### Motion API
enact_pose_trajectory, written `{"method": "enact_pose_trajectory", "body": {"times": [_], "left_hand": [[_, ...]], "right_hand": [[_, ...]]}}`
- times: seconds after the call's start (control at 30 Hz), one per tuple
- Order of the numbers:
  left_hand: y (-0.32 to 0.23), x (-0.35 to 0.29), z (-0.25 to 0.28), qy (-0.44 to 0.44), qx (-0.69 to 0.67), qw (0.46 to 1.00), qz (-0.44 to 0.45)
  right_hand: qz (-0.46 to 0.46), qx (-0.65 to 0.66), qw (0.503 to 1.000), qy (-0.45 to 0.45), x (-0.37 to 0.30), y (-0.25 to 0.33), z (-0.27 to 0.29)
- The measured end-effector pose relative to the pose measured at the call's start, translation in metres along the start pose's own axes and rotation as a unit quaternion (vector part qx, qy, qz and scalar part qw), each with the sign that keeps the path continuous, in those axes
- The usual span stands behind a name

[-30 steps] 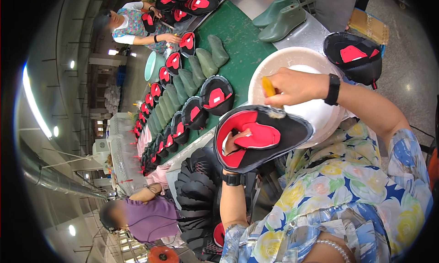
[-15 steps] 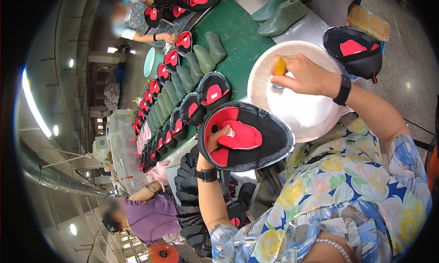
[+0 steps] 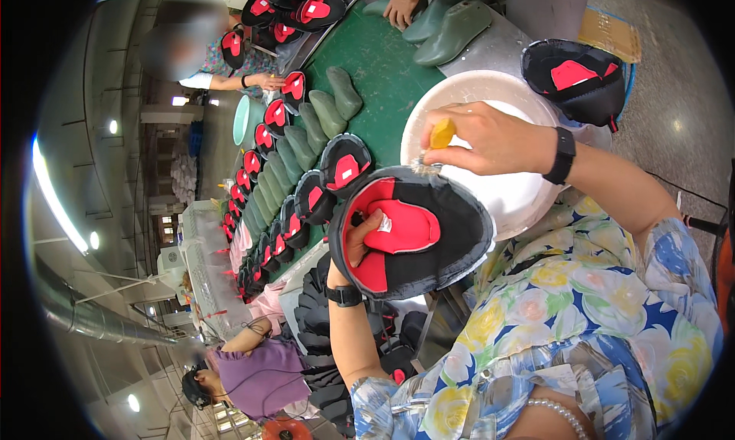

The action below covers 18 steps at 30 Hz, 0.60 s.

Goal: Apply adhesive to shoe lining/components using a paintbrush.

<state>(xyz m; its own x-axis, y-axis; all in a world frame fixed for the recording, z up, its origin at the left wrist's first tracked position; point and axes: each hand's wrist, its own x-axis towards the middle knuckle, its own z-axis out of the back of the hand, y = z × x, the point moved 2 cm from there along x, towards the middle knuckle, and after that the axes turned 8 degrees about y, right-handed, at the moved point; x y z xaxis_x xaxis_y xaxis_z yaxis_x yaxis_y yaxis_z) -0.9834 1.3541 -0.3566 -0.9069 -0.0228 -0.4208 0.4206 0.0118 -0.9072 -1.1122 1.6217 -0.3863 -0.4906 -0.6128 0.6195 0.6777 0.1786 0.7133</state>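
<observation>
My left hand [image 3: 357, 239] grips a black shoe upper [image 3: 463, 218] by its heel end, its thumb inside against the red lining. The upper's open underside faces up, with a pale, frayed-looking edge all round. In my right hand [image 3: 498, 140] is a brush [image 3: 442, 133] with a yellow handle. Its bristles touch or nearly touch the upper's far edge. Beneath the right hand stands a pale basin [image 3: 416, 122] holding white liquid. Another black upper [image 3: 570, 88] lies just beyond the basin to the right.
Rows of uppers [image 3: 344, 164] and green shoe lasts [image 3: 328, 112] run along the green table [image 3: 398, 73]. Larger lasts [image 3: 453, 34] lie at the top beside a co-worker's hand [image 3: 401, 10]. Another co-worker's hand [image 3: 264, 82] touches the far uppers. Stacked black pieces [image 3: 314, 325] are at lower left.
My right hand has brought the brush from over the basin leftward and down to the upper's edge. The upper stays nearly in place. A co-worker's hand has appeared beside the large lasts.
</observation>
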Motion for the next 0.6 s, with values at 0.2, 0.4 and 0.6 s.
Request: {"method": "enact_pose_trajectory", "body": {"times": [0.2,0.4,0.6], "left_hand": [[0.008,-0.001,0.004,-0.086,-0.034,0.983,-0.159],[0.045,0.009,0.043,-0.248,0.177,0.898,-0.317],[0.043,0.019,0.015,-0.208,-0.082,0.918,-0.328]], "right_hand": [[-0.150,-0.042,0.985,0.079,-0.016,-0.011,0.001],[-0.101,0.078,0.991,-0.043,-0.031,0.025,-0.024],[-0.097,0.000,0.995,-0.018,-0.034,0.004,-0.027]]}}
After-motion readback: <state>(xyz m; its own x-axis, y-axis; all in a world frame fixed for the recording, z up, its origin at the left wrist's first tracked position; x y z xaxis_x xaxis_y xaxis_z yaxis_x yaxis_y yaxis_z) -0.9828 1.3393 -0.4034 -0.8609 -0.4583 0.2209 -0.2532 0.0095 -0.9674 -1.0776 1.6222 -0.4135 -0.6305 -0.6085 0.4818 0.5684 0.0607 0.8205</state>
